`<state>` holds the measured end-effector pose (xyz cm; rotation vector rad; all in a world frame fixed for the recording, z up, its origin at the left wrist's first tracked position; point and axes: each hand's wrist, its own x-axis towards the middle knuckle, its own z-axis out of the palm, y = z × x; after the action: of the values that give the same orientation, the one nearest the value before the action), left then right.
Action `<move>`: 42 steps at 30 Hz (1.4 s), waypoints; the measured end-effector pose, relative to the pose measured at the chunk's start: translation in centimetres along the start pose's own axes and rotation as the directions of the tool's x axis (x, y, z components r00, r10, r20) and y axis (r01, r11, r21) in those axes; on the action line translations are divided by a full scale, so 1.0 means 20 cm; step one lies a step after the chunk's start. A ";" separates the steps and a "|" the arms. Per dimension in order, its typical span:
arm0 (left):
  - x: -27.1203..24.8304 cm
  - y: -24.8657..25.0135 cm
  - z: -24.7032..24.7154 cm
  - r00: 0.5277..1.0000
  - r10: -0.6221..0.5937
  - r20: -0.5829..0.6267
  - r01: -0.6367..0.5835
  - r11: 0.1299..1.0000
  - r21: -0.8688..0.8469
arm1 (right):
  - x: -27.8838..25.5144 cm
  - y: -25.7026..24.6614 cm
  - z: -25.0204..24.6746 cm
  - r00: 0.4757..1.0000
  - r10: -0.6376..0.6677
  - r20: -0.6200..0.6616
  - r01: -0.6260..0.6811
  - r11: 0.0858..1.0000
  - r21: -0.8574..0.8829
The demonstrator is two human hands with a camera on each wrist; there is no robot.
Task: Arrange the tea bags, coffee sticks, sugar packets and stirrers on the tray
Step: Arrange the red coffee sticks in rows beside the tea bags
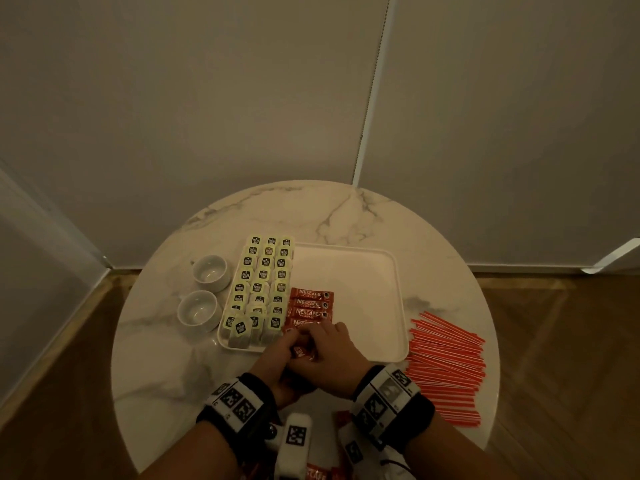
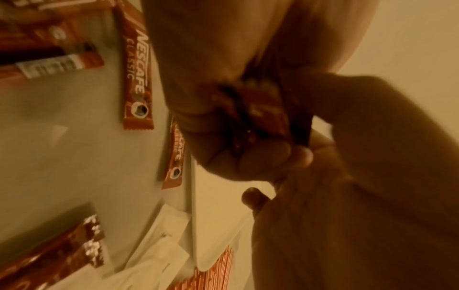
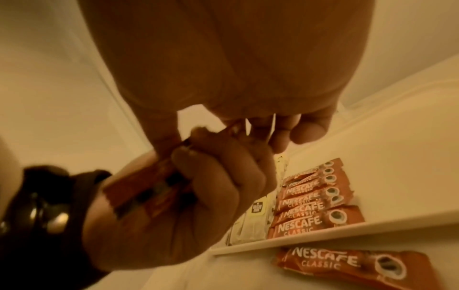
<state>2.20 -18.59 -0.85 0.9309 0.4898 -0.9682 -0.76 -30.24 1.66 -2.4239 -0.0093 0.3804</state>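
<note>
A white tray [image 1: 363,271] holds rows of tea bags [image 1: 263,275] along its left side. Beside them lies a column of red coffee sticks [image 1: 311,304] [image 3: 310,200]. Both hands meet over the tray's front edge. My left hand [image 1: 277,351] [image 3: 211,186] grips a bundle of coffee sticks [image 1: 301,351] [image 3: 149,192] in its curled fingers. My right hand [image 1: 332,355] pinches the top end of that bundle between thumb and fingers. Red stirrers [image 1: 446,365] lie in a pile on the table, right of the tray.
Two white cups [image 1: 209,271] [image 1: 197,311] stand left of the tray on the round marble table [image 1: 311,209]. Loose coffee sticks [image 2: 136,78] [image 3: 347,263] and white paper packets [image 2: 161,245] lie on the table before the tray's front rim [image 3: 323,233]. A wall stands right behind.
</note>
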 end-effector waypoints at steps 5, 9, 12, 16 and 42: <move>-0.02 0.05 0.01 0.993 0.113 0.022 -0.115 0.977 0.180 | 0.01 0.04 -0.12 0.995 0.099 0.008 -0.092 0.891 0.445; -0.04 0.12 0.05 0.982 0.163 0.092 -0.185 0.916 0.356 | 0.07 0.11 -0.19 0.990 0.136 0.037 -0.136 0.844 0.519; -0.04 0.17 0.06 0.968 0.174 0.180 -0.235 0.879 0.415 | 0.09 0.12 -0.26 0.993 0.111 0.029 -0.101 0.731 0.675; -0.06 0.23 0.10 0.949 0.228 0.219 -0.306 0.836 0.455 | 0.11 0.11 -0.30 0.991 0.123 0.047 -0.119 0.679 0.724; 0.14 0.19 0.00 0.974 0.224 -0.022 -0.160 0.758 0.633 | 0.62 0.28 -0.39 0.948 0.313 -0.058 -0.246 0.837 0.489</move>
<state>6.88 -19.04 -1.09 1.6118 0.1283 -0.9094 12.67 -38.15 0.60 -1.9497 0.4564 0.3020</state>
